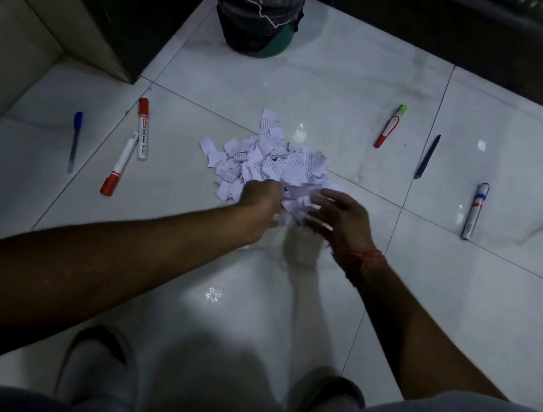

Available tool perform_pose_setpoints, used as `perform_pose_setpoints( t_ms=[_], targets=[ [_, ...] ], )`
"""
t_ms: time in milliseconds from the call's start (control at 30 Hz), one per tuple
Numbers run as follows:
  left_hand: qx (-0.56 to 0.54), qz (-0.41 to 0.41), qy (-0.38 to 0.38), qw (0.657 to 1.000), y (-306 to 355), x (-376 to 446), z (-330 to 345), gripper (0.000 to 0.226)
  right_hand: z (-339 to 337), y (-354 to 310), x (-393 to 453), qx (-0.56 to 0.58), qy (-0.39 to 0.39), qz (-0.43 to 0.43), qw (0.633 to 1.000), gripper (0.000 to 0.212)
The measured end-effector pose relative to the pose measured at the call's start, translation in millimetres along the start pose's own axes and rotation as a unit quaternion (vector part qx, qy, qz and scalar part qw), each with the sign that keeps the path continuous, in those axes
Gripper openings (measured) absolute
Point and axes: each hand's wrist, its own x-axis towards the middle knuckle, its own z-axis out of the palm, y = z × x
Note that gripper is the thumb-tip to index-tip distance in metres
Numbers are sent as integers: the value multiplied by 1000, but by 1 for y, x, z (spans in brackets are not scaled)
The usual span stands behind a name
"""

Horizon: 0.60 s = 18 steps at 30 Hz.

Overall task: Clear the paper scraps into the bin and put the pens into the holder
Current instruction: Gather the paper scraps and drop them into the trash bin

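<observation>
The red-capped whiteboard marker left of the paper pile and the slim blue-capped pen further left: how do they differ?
The red-capped whiteboard marker is thick, with a white printed barrel; the slim blue-capped pen is thin, with a clear-looking barrel. The marker lies against a second red-and-white marker; the pen lies alone, nearest the wall. Both lie flat on the white tiled floor, caps pointing away, not yet collected.

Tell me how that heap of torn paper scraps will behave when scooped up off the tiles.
The paper scraps are many small loose pieces, so probably light and apt to spill between both hands. The glossy floor looks slick, so pieces likely slide rather than lift cleanly. Flat ones may cling.
</observation>
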Motion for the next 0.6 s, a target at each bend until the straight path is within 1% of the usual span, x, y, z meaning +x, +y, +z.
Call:
perform_pose_setpoints(
  t_ms=[33, 67, 100, 133, 167, 200, 233, 267, 300, 367, 400, 433, 500, 533, 600],
  targets=[
    [41, 23, 82, 996, 3, 8, -4, 34, -5, -1, 5, -40, 49, -29, 998, 16],
    [88, 41, 156, 983, 7, 12, -10, 37, -15, 3, 12, -117, 112, -60, 985, 16],
    [120, 44, 205, 970, 13, 16, -17, 39, -25, 8, 17, -206, 171, -80, 960, 20],
    [136, 38, 234, 962, 18, 19, -24, 43, -34, 12, 20, -287, 212, -75, 931, 28],
    [140, 25, 245, 959, 23, 27, -31, 48, -39, 15, 21, -342, 231, -45, 910, 37],
    [146, 10, 249, 957, 28, 37, -38, 55, -43, 22, 26, -372, 239, -10, 897, 43],
    [157, 1, 247, 956, 33, 48, -44, 60, -42, 23, 28, -393, 239, 5, 888, 46],
    [172, 5, 238, 956, 37, 58, -47, 61, -37, 26, 34, -405, 230, -6, 885, 45],
    [182, 24, 220, 958, 41, 68, -49, 57, -29, 26, 39, -412, 204, -36, 887, 43],
    [183, 68, 174, 965, 48, 81, -48, 50, -4, 25, 49, -395, 149, -84, 903, 37],
    [183, 80, 165, 966, 53, 84, -46, 50, 8, 22, 54, -377, 143, -101, 909, 33],
    [189, 82, 173, 963, 59, 87, -44, 49, 18, 16, 57, -367, 152, -114, 911, 30],
    [207, 81, 216, 951, 75, 90, -42, 47, 33, -4, 65, -368, 205, -148, 895, 23],
    [212, 96, 221, 947, 86, 94, -42, 48, 38, -12, 72, -378, 214, -182, 882, 21],
    [231, 155, 188, 942, 107, 105, -42, 50, 48, -29, 91, -410, 174, -232, 865, 25]
  ],
)
